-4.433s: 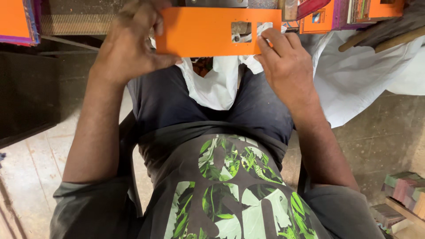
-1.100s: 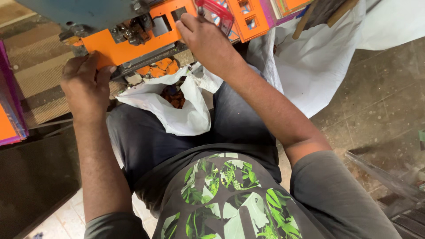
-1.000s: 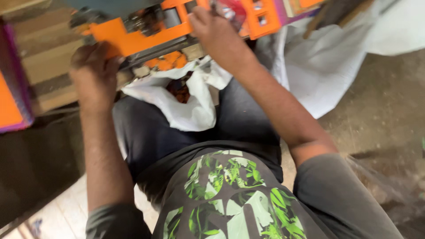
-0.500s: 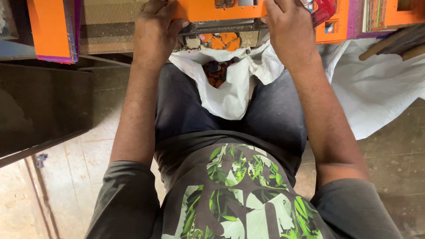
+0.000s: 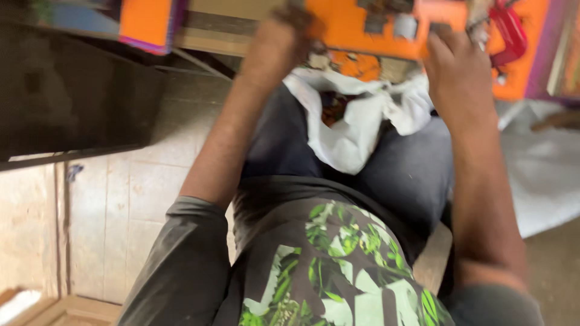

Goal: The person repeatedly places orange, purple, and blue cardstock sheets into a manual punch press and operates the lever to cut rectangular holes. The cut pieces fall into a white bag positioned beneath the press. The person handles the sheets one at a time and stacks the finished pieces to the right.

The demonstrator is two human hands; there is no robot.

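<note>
Starting at the left: a dark panel (image 5: 72,102) stands over the tiled floor (image 5: 121,223).
Left hand: the left hand (image 5: 284,36) is blurred and curled at the orange card strip's (image 5: 344,27) near edge; I cannot tell whether it grips.
Card: thin, light and bendable by my guess, best pinched at both ends.
Lap: a soft white bag (image 5: 356,127) lies open under the strip.
Right hand: the right hand (image 5: 459,72) presses fingers against the strip, beside a red part (image 5: 510,33).
</note>
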